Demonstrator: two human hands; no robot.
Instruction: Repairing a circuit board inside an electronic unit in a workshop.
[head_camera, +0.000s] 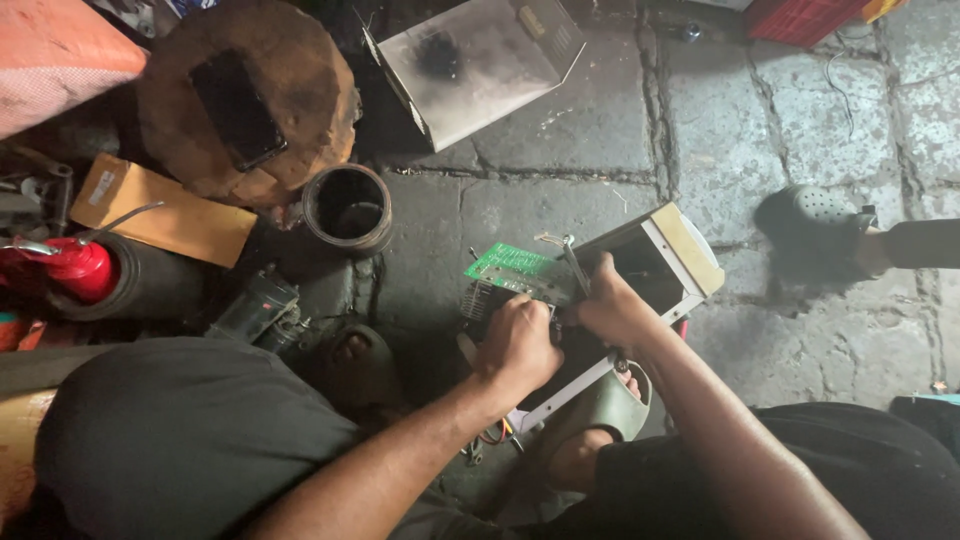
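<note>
A green circuit board (512, 266) sticks out of an open metal box (672, 252) lying on the stone floor. My left hand (520, 344) is closed over the board's near edge, beside a dark finned part (478, 300). My right hand (612, 306) grips at the box's opening, next to a thin metal tool (572, 258); whether it holds the tool is unclear. Coloured wires (492, 434) hang below the box, between my knees.
A metal cover panel (470, 62) lies at the back. A wooden block (250, 100), a dark cylinder (347, 208), a red oil can (62, 266) and a cardboard piece (165, 210) crowd the left. Another person's sandalled foot (822, 232) stands on the right.
</note>
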